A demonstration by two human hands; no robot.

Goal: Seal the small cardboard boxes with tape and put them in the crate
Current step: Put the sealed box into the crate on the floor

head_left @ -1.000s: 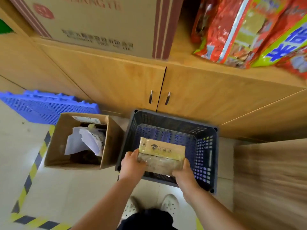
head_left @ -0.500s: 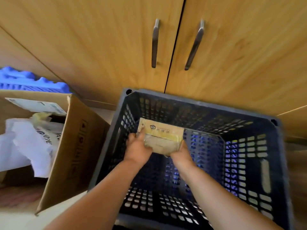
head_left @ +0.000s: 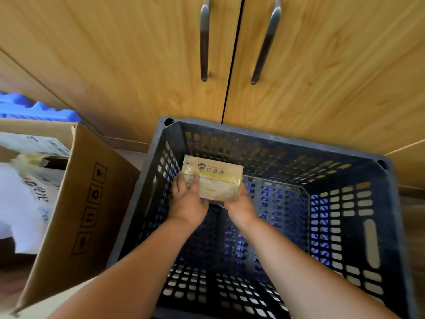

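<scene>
The small cardboard box [head_left: 213, 180] sits low inside the crate [head_left: 276, 139], near its far-left corner, with its printed logo face turned up and away from the person. Glossy yellowish tape runs across its top and around its edges. Whether its underside touches the crate floor cannot be told.

2 hands hold it. The left hand [head_left: 187, 201] grips the left end, fingers curled against the side and the thumb laid up on the near face. The right hand [head_left: 241, 206] cups the lower right corner from below, its fingers hidden behind the box. Both bare forearms reach down into the crate from the near edge.

The crate is dark plastic with slotted walls and a perforated floor. Just beside it on the left stands a large open cardboard carton [head_left: 87, 203] with white paper [head_left: 16, 203] inside. A blue plastic piece [head_left: 34, 109] shows behind the carton. Behind the crate are wooden cabinet doors [head_left: 138, 65] with 2 metal handles [head_left: 204, 38].
</scene>
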